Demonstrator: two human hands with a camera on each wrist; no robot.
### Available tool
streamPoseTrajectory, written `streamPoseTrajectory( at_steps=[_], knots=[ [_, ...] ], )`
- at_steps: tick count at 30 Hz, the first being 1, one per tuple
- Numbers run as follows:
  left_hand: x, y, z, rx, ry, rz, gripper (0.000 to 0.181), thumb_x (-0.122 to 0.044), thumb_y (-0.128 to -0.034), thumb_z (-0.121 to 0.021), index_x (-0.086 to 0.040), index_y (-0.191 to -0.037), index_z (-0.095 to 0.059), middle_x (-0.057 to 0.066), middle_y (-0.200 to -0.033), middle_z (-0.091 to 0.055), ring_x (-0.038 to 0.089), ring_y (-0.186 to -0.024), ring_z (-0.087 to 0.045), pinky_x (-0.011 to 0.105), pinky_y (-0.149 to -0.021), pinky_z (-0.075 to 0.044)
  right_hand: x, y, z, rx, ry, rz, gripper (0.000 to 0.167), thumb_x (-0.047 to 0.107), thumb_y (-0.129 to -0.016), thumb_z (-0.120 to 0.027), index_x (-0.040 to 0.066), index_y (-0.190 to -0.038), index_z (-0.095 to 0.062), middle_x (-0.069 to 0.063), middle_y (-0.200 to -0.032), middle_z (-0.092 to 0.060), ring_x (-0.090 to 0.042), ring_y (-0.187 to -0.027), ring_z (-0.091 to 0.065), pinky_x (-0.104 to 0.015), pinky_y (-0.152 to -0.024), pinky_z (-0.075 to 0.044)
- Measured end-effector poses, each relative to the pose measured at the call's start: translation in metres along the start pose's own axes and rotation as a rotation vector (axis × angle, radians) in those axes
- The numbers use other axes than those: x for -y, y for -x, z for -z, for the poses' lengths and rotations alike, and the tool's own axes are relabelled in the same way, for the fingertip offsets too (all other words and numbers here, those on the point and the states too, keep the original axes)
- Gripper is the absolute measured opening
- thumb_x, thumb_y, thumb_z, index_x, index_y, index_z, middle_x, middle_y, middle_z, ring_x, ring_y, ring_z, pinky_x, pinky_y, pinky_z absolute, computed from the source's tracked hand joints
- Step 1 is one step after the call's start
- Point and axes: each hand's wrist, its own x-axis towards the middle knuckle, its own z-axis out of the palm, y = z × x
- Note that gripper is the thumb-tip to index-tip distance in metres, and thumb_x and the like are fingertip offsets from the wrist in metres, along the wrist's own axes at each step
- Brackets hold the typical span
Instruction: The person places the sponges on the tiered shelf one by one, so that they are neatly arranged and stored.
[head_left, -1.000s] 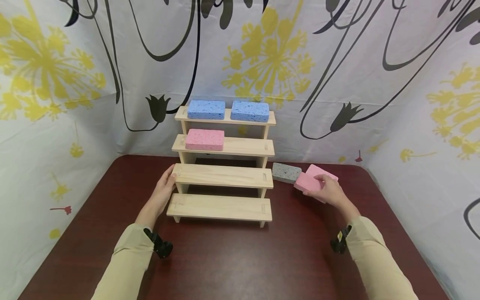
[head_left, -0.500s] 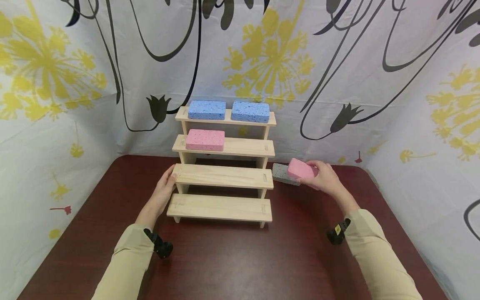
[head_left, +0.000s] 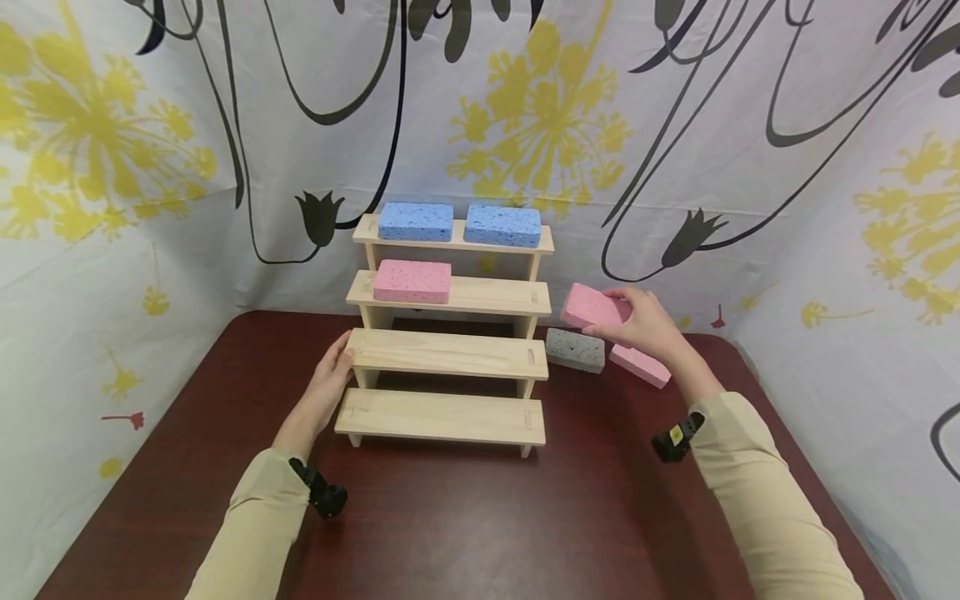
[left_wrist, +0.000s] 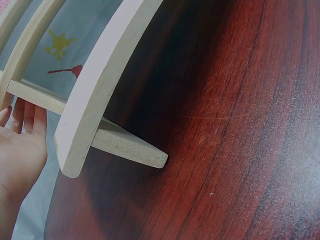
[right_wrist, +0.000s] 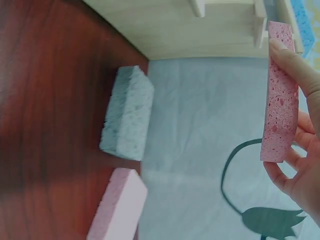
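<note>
My right hand [head_left: 637,321] holds a pink sponge [head_left: 592,306] in the air, pinched by its edges between thumb and fingers, to the right of the stepped wooden rack [head_left: 450,350]. The right wrist view shows the same pink sponge [right_wrist: 281,95] on edge. My left hand [head_left: 326,383] grips the left end of the rack's second step from the bottom; in the left wrist view some fingertips of that hand [left_wrist: 22,155] are hidden behind the wood. Below the held sponge, a grey sponge [head_left: 575,350] and another pink sponge [head_left: 640,367] lie on the table.
Two blue sponges, left [head_left: 416,222] and right [head_left: 502,226], sit on the top step. On the step below, a pink sponge [head_left: 412,282] occupies the left half. A patterned cloth [head_left: 480,100] hangs behind and beside the dark red table [head_left: 480,517].
My right hand has lifted a pink sponge off the table, up and leftward, above the grey sponge. The other pink sponge shows again on the table. My left hand stays at the rack.
</note>
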Motion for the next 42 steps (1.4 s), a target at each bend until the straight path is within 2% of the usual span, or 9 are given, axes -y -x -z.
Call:
streamPoseTrajectory(
  at_steps=[10,22,27,33,42],
  knots=[
    [-0.001,-0.001,0.002,-0.005,0.005,-0.01,0.056,-0.03,-0.1005,-0.029,-0.013,-0.148,-0.005,0.013,-0.153,-0.011,0.026,-0.14,-0.018,0.042,-0.116,-0.018,0.026,-0.018,0.004,0.0,-0.011,0.061,0.076,0.046,-0.068,-0.076,0.003,-0.126,-0.05,-0.019,-0.119,-0.053,-0.031,-0.105,-0.044,-0.045,-0.082,-0.041],
    [0.001,-0.001,0.002,-0.01,-0.025,0.009,0.058,-0.035,-0.0996,-0.03,-0.016,-0.149,-0.006,0.011,-0.154,-0.01,0.028,-0.14,-0.018,0.044,-0.115,-0.019,0.057,-0.043,-0.014,0.001,0.013,0.188,0.071,0.041,-0.068,-0.078,0.005,-0.124,-0.053,-0.017,-0.123,-0.055,-0.031,-0.108,-0.044,-0.047,-0.087,-0.041],
    [0.0,-0.001,0.001,-0.013,-0.017,0.003,0.056,-0.032,-0.1001,-0.029,-0.015,-0.149,-0.006,0.011,-0.154,-0.009,0.028,-0.14,-0.018,0.044,-0.115,-0.02,0.069,-0.05,-0.019,0.024,0.021,0.2,0.073,0.042,-0.069,-0.077,0.008,-0.128,-0.05,-0.015,-0.127,-0.053,-0.03,-0.106,-0.044,-0.046,-0.085,-0.041],
    [-0.002,-0.001,0.001,-0.009,-0.003,0.008,0.055,-0.031,-0.1004,-0.029,-0.016,-0.149,-0.007,0.011,-0.154,-0.009,0.028,-0.139,-0.018,0.044,-0.115,-0.019,0.085,-0.056,-0.024,0.078,0.039,0.23,0.075,0.043,-0.072,-0.075,0.007,-0.132,-0.046,-0.015,-0.132,-0.05,-0.033,-0.115,-0.042,-0.049,-0.09,-0.04],
    [0.0,-0.002,-0.001,-0.014,0.012,0.018,0.054,-0.03,-0.1006,-0.028,-0.015,-0.149,-0.007,0.01,-0.154,-0.009,0.027,-0.14,-0.017,0.044,-0.115,-0.019,0.102,-0.065,-0.038,0.117,0.089,0.206,0.076,0.049,-0.074,-0.071,0.011,-0.134,-0.045,-0.01,-0.135,-0.048,-0.03,-0.123,-0.039,-0.051,-0.095,-0.039]
  ],
)
